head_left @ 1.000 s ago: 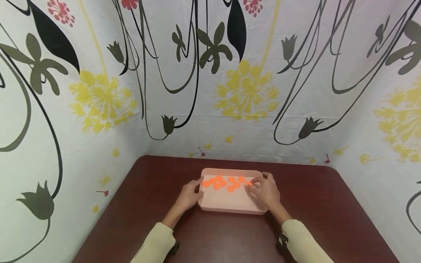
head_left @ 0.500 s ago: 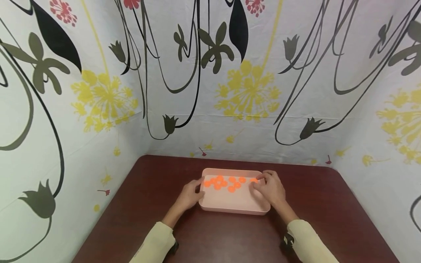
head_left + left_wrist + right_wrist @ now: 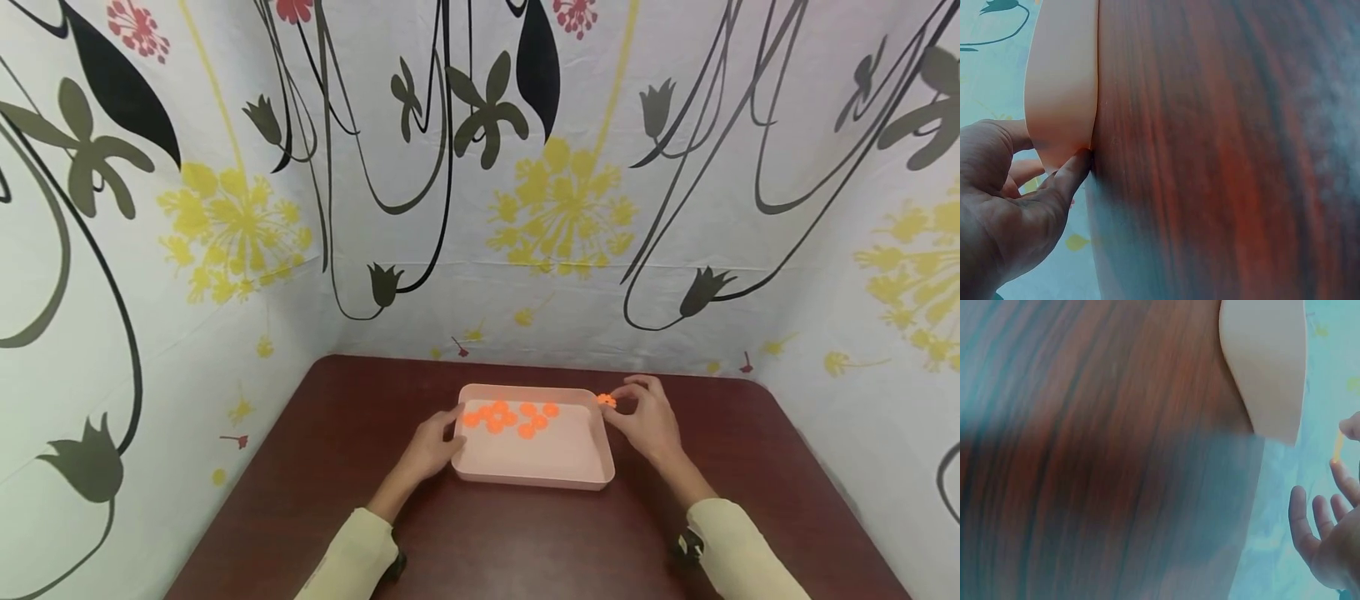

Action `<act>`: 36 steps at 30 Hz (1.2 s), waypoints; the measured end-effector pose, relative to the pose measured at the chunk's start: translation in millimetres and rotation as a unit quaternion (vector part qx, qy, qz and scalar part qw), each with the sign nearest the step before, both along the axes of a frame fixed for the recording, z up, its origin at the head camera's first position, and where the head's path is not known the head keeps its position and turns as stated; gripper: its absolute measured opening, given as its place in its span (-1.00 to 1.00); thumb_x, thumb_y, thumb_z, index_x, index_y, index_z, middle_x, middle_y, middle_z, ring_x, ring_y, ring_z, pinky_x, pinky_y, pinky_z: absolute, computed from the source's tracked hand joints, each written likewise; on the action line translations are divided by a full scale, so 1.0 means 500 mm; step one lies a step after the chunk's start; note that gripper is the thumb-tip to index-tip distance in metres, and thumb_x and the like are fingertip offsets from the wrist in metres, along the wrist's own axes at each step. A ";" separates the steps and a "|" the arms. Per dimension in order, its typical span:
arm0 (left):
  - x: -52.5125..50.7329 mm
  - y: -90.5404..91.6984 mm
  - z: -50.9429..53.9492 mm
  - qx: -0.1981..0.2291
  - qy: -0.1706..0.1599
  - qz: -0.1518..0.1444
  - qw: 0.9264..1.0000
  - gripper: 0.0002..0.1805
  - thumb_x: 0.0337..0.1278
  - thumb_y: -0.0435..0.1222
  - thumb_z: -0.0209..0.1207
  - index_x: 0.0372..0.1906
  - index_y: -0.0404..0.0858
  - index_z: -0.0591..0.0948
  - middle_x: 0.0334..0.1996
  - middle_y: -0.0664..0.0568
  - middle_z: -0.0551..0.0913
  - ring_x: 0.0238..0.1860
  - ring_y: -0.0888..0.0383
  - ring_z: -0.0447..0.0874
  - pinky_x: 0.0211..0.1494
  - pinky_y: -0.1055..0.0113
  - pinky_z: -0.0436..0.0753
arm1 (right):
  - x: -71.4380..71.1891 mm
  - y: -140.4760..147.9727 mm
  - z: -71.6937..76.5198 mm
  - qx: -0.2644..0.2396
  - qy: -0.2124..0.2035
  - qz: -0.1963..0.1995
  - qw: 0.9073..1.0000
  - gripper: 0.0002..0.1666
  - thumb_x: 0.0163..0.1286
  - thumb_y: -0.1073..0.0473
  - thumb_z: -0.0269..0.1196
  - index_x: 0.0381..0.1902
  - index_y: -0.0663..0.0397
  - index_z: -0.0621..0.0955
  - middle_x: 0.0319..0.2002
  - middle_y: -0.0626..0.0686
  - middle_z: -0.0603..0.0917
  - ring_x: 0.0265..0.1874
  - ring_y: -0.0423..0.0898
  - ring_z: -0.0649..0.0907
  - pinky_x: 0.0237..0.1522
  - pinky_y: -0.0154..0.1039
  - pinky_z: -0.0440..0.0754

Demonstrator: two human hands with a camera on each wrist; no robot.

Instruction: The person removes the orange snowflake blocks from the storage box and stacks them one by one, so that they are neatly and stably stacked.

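A pink tray (image 3: pixel 532 480) lies on the dark red table, with several orange pieces (image 3: pixel 497 414) spread along its far half. My left hand (image 3: pixel 431 447) grips the tray's left side; in the left wrist view the left hand (image 3: pixel 1016 200) has its thumb and fingers around the tray wall (image 3: pixel 1063 75). Just off the tray's far right corner, my right hand (image 3: pixel 649 418) pinches one orange piece (image 3: pixel 606 400) by its edge. The right wrist view shows the right hand (image 3: pixel 1332 534) with that thin piece (image 3: pixel 1337 447) between thumb and fingertip, the other fingers loosely spread, near the tray (image 3: pixel 1266 362).
The brown-red table (image 3: pixel 510 542) reaches a white cloth (image 3: pixel 480 325) printed with flowers and stems, which hangs behind it and at both sides.
My right hand has moved right and out over the tray's far right corner, taking one orange piece from inside the tray. The left hand keeps its hold.
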State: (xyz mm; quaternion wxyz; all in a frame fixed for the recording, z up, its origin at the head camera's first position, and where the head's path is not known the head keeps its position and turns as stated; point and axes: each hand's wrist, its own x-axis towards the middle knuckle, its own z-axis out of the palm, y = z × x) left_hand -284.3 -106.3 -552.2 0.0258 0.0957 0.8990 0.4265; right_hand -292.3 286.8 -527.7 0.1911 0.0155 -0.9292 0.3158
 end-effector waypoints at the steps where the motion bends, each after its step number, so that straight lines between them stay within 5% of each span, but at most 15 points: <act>1: 0.001 0.000 -0.001 0.000 0.001 0.001 1.000 -0.30 0.37 -0.32 0.32 0.57 -0.23 0.43 0.40 -0.28 0.57 0.42 -0.20 0.56 0.46 -0.17 0.56 | -0.001 0.007 -0.001 0.000 0.002 -0.002 1.000 -0.66 0.28 0.00 0.52 -0.13 0.12 0.78 0.32 0.22 0.49 0.16 0.25 0.59 -0.03 0.20 0.62; 13: 0.004 0.000 -0.001 0.009 -0.009 0.010 1.000 -0.31 0.40 -0.29 0.30 0.57 -0.20 0.42 0.44 -0.28 0.54 0.47 -0.23 0.51 0.50 -0.20 0.52 | -0.019 0.087 -0.035 0.031 -0.021 -0.047 0.998 -0.60 0.26 -0.02 0.48 -0.11 0.17 0.74 0.35 0.24 0.40 0.16 0.28 0.58 -0.16 0.17 0.61; 21: 0.004 0.004 0.003 0.002 -0.019 0.024 1.000 -0.33 0.46 -0.20 0.26 0.59 -0.15 0.40 0.45 -0.23 0.54 0.48 -0.20 0.50 0.51 -0.19 0.50 | -0.033 0.112 -0.054 0.059 -0.035 -0.034 0.997 -0.60 0.24 0.01 0.49 -0.14 0.21 0.73 0.35 0.26 0.40 0.26 0.28 0.47 -0.12 0.27 0.64; 36: 0.009 -0.001 -0.002 0.024 -0.004 0.006 1.000 -0.33 0.49 -0.21 0.22 0.59 -0.23 0.37 0.44 -0.26 0.54 0.47 -0.21 0.52 0.50 -0.19 0.51 | -0.038 0.124 -0.073 0.104 -0.080 -0.001 0.991 -0.65 0.25 0.00 0.49 -0.21 0.18 0.75 0.32 0.31 0.39 0.28 0.34 0.40 -0.03 0.34 0.62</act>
